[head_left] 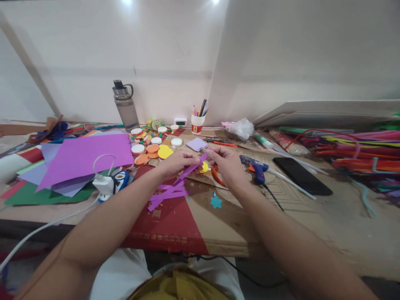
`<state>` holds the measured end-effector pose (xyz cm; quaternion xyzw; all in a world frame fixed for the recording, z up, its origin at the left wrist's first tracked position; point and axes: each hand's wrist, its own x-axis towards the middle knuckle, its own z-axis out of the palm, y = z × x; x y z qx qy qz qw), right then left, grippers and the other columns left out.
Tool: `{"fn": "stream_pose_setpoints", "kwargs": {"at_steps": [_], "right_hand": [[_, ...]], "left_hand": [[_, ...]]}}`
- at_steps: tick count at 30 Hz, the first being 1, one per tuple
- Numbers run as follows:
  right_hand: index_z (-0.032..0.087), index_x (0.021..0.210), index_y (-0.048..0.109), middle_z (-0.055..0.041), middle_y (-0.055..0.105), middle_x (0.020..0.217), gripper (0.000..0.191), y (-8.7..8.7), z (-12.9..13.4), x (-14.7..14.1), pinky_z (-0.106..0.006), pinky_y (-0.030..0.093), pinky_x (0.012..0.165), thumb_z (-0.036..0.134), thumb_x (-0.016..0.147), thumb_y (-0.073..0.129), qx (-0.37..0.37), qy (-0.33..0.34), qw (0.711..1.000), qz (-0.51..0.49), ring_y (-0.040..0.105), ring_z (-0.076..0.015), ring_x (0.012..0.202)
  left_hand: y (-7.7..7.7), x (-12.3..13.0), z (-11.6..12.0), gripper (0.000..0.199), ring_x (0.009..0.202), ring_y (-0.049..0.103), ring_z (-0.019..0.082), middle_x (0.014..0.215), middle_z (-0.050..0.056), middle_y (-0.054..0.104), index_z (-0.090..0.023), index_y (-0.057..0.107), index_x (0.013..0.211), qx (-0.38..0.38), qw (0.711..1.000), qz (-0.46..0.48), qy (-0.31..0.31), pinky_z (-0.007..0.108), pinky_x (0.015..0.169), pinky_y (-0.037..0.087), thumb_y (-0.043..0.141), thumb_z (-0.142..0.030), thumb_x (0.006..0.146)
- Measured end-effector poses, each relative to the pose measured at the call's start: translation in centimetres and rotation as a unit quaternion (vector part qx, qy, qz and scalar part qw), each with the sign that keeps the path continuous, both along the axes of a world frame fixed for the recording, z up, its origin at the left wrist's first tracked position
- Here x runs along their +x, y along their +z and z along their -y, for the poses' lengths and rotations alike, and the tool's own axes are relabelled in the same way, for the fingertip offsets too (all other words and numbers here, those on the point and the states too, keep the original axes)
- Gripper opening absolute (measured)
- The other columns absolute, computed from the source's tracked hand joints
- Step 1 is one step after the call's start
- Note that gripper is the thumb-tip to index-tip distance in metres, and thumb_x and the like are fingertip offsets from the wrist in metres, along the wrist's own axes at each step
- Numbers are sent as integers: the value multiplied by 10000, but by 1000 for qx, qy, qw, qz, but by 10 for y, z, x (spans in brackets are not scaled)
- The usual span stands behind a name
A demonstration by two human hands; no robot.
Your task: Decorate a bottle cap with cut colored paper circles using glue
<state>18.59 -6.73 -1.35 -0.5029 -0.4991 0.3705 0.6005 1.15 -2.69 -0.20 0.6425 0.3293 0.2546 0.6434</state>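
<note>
My left hand (179,163) pinches a purple paper strip (190,167) between thumb and fingers. Close beside it, my right hand (227,164) has thumb and forefinger closed at the strip's upper end. An orange-red loop handle (216,176) shows under my right palm, and a thin metal tip (204,149) pokes out near the fingertips; whether the hand also grips this tool, I cannot tell. Several loose purple strips (167,195) lie crossed below my left hand. A yellow paper piece (204,167) is partly hidden between the hands. A teal flower-shaped cutout (216,201) rests nearer me.
Purple sheets (90,156) and a white plug (103,184) lie left. White, orange and yellow discs (153,150) cluster behind my left hand. A bottle (125,108) and pen cup (198,123) stand at the back. Right are a glue gun (258,171), phone (301,176) and pipe cleaners (359,154).
</note>
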Motion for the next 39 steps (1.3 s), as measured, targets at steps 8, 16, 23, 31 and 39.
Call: {"fn": "stream_pose_setpoints", "kwargs": {"at_steps": [8,16,23,31,39], "right_hand": [[185,681,626,27,553,585,208,-2,-2,1,-245,381,516,382,704,689,2,-5,1000,9,474,-101,517],[185,687,633,28,550,565,222,-1,-1,0,-245,386,518,399,717,680,6,-10,999,34,483,-106,514],[187,672,611,35,528,560,223,-1,1,0,-238,376,514,393,718,683,7,-4,1000,28,464,-99,509],[189,723,623,30,543,594,234,1,1,-1,-243,384,525,419,739,666,6,11,999,43,476,-102,526],[187,921,612,7,602,745,268,11,-9,13,-263,441,579,423,795,601,20,0,996,90,530,-112,599]], "left_hand": [[-2,1,0,231,586,632,108,711,71,714,-122,693,784,-28,999,28,-14,221,583,472,722,-351,768],[-4,2,-2,241,620,669,131,731,98,726,-103,681,782,-107,993,56,6,224,600,500,781,-307,701],[0,3,1,184,631,651,129,741,82,721,-111,696,764,-87,995,27,38,217,573,467,751,-271,693],[-6,4,-2,140,482,438,59,595,-15,596,-140,671,665,-3,995,-5,100,208,452,276,722,-270,662],[-11,6,-10,152,482,482,77,549,-25,566,-148,581,603,-51,981,41,182,211,473,343,714,-221,607]]}}
